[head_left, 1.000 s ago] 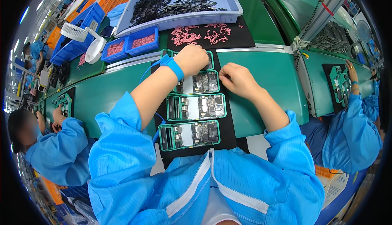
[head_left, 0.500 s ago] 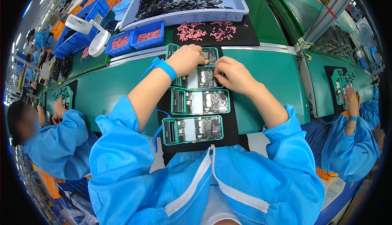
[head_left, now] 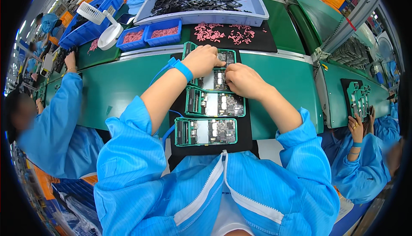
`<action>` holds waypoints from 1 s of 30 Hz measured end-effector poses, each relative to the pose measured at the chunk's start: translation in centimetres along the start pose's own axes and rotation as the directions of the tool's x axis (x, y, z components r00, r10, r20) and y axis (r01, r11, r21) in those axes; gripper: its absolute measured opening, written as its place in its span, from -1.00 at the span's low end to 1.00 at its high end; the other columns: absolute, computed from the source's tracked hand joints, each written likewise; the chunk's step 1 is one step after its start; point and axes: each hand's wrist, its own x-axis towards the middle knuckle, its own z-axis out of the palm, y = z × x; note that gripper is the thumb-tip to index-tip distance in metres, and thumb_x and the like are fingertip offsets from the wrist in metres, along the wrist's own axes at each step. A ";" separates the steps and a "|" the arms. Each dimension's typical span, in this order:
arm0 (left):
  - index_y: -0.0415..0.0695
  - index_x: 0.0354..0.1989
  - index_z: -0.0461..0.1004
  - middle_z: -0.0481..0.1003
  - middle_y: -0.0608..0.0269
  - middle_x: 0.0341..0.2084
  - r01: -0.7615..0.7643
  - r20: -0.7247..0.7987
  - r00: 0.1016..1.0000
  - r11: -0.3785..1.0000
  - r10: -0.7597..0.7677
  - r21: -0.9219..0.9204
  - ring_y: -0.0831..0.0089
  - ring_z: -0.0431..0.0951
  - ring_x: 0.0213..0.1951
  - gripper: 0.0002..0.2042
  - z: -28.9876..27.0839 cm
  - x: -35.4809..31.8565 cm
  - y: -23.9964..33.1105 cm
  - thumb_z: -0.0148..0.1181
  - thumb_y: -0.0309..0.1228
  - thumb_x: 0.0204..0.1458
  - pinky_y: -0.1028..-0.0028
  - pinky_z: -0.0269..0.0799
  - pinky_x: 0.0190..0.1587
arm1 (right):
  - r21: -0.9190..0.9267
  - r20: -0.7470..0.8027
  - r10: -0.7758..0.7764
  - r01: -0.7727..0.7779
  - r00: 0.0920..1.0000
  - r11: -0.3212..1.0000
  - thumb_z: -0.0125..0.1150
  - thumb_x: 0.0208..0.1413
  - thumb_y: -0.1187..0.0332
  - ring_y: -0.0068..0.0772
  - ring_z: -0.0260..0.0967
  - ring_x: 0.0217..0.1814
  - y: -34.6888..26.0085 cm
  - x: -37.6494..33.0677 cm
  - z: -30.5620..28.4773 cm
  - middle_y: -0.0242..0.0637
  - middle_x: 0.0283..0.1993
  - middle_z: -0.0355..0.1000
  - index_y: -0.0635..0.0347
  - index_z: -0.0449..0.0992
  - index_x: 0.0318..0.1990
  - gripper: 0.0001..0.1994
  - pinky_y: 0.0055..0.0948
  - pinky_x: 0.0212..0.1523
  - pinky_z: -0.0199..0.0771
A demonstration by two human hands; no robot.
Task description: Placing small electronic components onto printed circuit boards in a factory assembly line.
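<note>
Several opened phones with exposed circuit boards stand in green frames, lined up one behind another on a black mat (head_left: 206, 149). The nearest phone (head_left: 206, 132) and the one behind it (head_left: 216, 102) are untouched. My left hand (head_left: 204, 60) reaches over the farthest phone (head_left: 188, 48), its fingers bent down and their tips on the board's right part. A blue strap (head_left: 183, 71) with a cord circles that wrist. My right hand (head_left: 245, 80) is closed at the right edge of the third phone (head_left: 209, 81), thumb and fingertips together. Whatever either hand pinches is hidden.
Beyond the phones, pink pieces (head_left: 209, 33) lie on a dark mat. Two small blue bins (head_left: 148, 43) hold more. A large pale-blue tub (head_left: 201, 20) of black frames stands behind, a white fan (head_left: 110, 36) to the left. Co-workers sit at left (head_left: 51, 137) and right (head_left: 362, 163).
The view has shifted slightly, and my hands stay over the far phones, the right one's fingers closer to the left. The left co-worker's arm stretches forward; the right co-worker's hands have come lower.
</note>
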 end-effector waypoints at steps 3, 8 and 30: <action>0.19 -0.07 0.61 0.45 0.21 -0.28 -0.028 -0.032 0.999 0.999 0.030 0.042 0.25 0.43 -0.09 -0.74 0.0 -0.3 -0.1 0.07 -0.33 0.11 0.33 0.32 -0.02 | -0.083 -0.013 -0.035 0.033 0.999 0.996 0.12 -0.11 0.49 -0.12 0.41 -0.19 -0.4 0.2 0.2 -0.15 -0.32 0.44 0.28 0.50 -0.52 -0.93 -0.22 -0.11 0.44; 0.21 -0.06 0.60 0.45 0.21 -0.28 -0.021 -0.032 0.999 0.999 0.022 0.040 0.25 0.43 -0.09 -0.71 0.0 -0.4 0.1 0.07 -0.36 0.09 0.33 0.33 -0.03 | -0.106 -0.058 -0.069 0.062 0.996 0.992 0.13 -0.12 0.49 -0.11 0.41 -0.22 -0.5 0.2 0.5 -0.16 -0.36 0.44 0.28 0.48 -0.54 -0.94 -0.20 -0.14 0.44; -0.09 -0.18 0.61 0.51 0.13 -0.34 -0.042 -0.521 0.847 0.965 -0.103 -0.259 0.17 0.51 -0.25 -0.74 -3.4 -3.9 1.6 0.19 -0.53 -0.09 0.25 0.45 -0.17 | -0.094 -0.125 -0.109 0.097 0.986 0.991 0.16 -0.18 0.62 -0.13 0.28 0.18 -1.1 -3.6 0.7 -0.17 0.06 0.38 0.02 0.60 -0.13 -0.61 -0.08 0.22 0.18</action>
